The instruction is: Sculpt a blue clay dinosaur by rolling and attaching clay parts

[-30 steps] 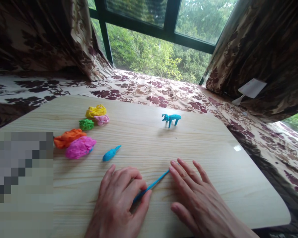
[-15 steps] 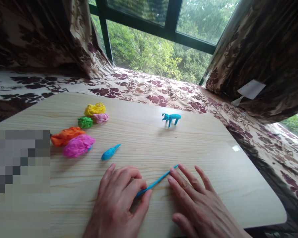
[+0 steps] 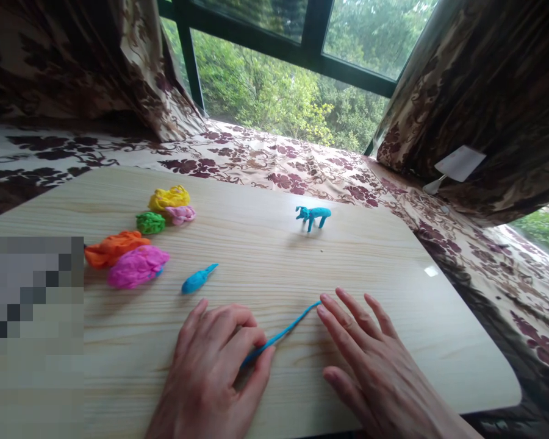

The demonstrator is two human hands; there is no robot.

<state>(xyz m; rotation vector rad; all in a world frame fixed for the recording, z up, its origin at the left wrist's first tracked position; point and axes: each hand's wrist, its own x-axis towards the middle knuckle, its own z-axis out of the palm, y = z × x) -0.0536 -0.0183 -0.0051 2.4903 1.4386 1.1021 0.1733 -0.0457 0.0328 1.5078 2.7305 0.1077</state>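
A thin blue clay strand [image 3: 289,329] lies slantwise on the wooden table [image 3: 370,341]. My left hand [image 3: 215,366] pinches its near end between thumb and forefinger. At the strand's far tip, my right hand [image 3: 366,347] rests with fingers spread and nearly flat, the fingertips beside or just touching the tip. Beyond my left hand lies a blue clay lump [image 3: 196,280] with a pointed tail. Toward the back of the table stands a small blue clay animal [image 3: 315,214] on legs.
Clay lumps sit at the left: yellow [image 3: 170,197], pale pink [image 3: 181,214], green [image 3: 150,222], orange [image 3: 116,249] and magenta [image 3: 138,267]. A small white square [image 3: 430,271] is near the table's right edge. A white lamp [image 3: 460,163] stands behind, by the curtain [image 3: 476,79].
My right hand's fingers have lifted or slid slightly right, off the strand's far end, exposing its tip. The strand now bends a little more. My left hand keeps its pinch.
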